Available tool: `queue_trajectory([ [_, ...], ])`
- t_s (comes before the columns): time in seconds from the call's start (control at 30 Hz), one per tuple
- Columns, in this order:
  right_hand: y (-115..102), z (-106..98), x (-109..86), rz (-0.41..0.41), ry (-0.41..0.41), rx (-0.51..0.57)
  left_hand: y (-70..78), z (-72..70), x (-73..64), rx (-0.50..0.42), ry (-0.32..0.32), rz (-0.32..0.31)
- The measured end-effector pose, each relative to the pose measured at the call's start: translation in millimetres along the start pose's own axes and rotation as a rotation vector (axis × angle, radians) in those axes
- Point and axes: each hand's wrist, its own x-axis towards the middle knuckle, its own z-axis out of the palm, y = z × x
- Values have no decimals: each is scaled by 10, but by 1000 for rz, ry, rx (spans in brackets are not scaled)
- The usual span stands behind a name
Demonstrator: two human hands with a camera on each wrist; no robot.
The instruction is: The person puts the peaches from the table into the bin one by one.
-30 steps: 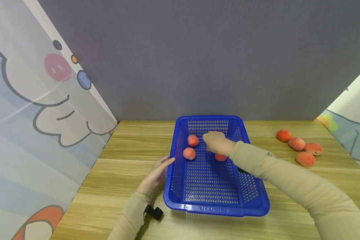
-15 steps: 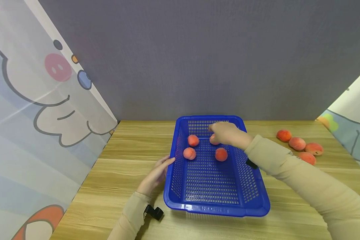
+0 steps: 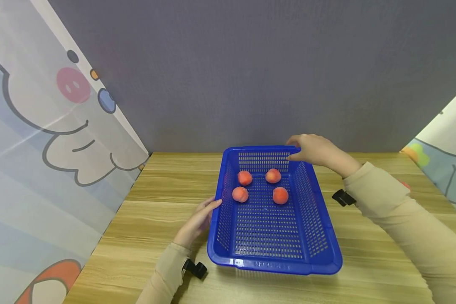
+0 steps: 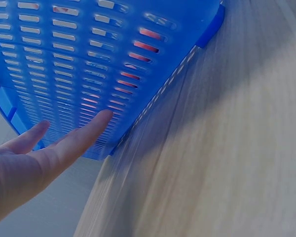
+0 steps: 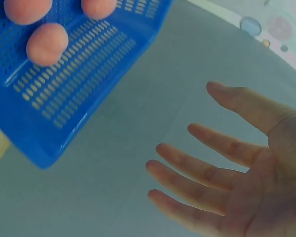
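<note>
The blue plastic basket point(image 3: 267, 268) stands on the table, perforated on its walls and floor. Inside, toward its back half, lie several peaches, among them a front right peach point(image 3: 280, 195) and a back right peach point(image 3: 273, 176). My left hand point(image 3: 195, 223) rests against the basket's left side, its thumb at the rim. In the left wrist view the fingers point(image 4: 79, 140) reach out straight beside the slotted wall. My right hand point(image 3: 315, 150) is above the basket's back right corner, fingers spread, holding nothing. The right wrist view shows its bare palm point(image 5: 266, 182).
A wooden table point(image 3: 152, 185) carries the basket, with a grey panel point(image 3: 228, 76) upright behind it. On the right, a bit of a red peach point(image 3: 405, 185) shows past the sleeve, which hides that area. Cartoon-printed cloth point(image 3: 34, 126) hangs at both sides.
My right hand has let go of a peach at the basket's back right and moved up and to the right. Its sleeve now covers the loose peaches on the table. The left hand stays put.
</note>
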Motion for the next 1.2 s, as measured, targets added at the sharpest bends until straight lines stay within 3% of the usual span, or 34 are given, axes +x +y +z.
queue_trajectory([
  [0.3,292,-67,-101,36,51,52,-5,-9,4,18,2,15],
  [1.2,1335,-54,-362,182,64,88,-8,6,11,4,-8,22],
])
